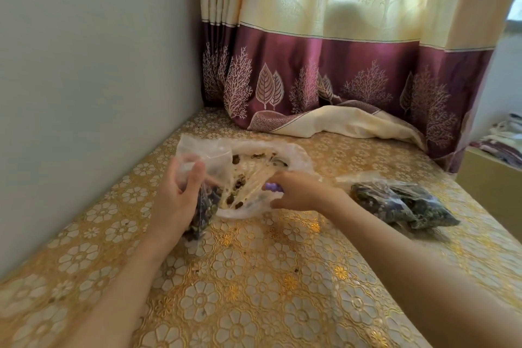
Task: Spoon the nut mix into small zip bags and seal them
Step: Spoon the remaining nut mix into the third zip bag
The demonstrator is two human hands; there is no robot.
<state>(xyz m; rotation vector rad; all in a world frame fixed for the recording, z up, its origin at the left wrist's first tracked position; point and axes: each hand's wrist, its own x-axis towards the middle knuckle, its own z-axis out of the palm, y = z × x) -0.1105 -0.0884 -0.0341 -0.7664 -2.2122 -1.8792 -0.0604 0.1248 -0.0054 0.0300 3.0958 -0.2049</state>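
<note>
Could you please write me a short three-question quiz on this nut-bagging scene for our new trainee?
1. True or false: the left hand holds a small zip bag upright.
2. What colour is the spoon handle in the right hand?
3. The filled bags lie: A) by the wall, B) right of the big bag, C) on the curtain.

Key: 1 true; 2 purple; 3 B.
</note>
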